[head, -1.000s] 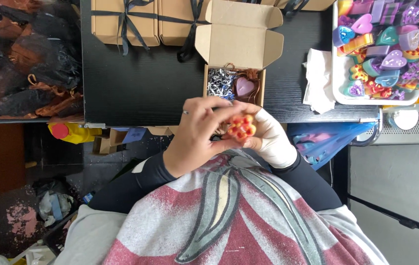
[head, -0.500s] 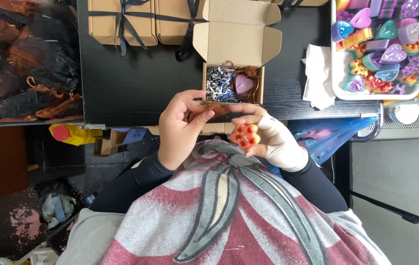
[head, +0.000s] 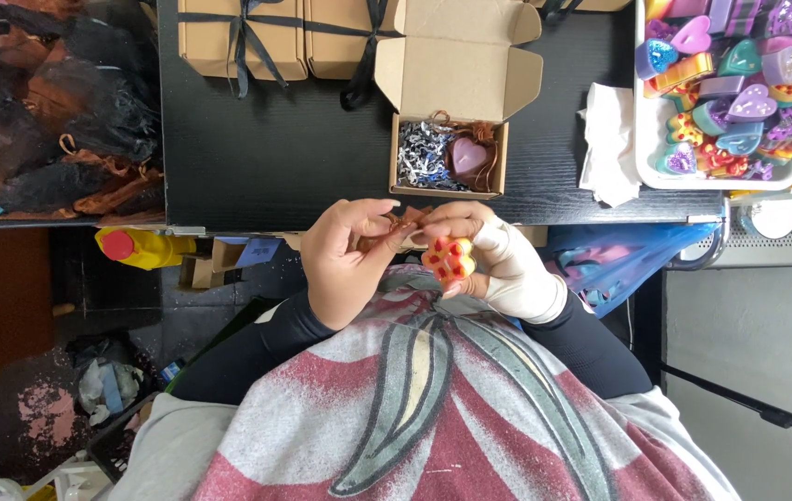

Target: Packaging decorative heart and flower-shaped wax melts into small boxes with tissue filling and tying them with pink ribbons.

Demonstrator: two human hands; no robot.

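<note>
Looking down from the head camera, I find my right hand (head: 507, 264) closed around a flower-shaped orange soap (head: 449, 259), pinched between thumb and fingers just above my lap, near the edge of the black table (head: 275, 158). My left hand (head: 345, 255) is partly curled, its fingertips pinching a small brown organza pouch (head: 402, 227) that both hands share; how far the pouch mouth is open I cannot tell.

The soap is round and petalled, with no clear long axis; its flat decorated face is turned up toward the camera.

In my judgement, the work goes best if the left fingers spread the pouch mouth wide and the soap enters edge first, flat face kept parallel to the fabric so the petals do not snag.

On the table just beyond stands an open cardboard box (head: 451, 153) holding shredded paper and a purple heart soap (head: 468, 156). A white tray of coloured soaps (head: 642, 139) sits to the right.
</note>
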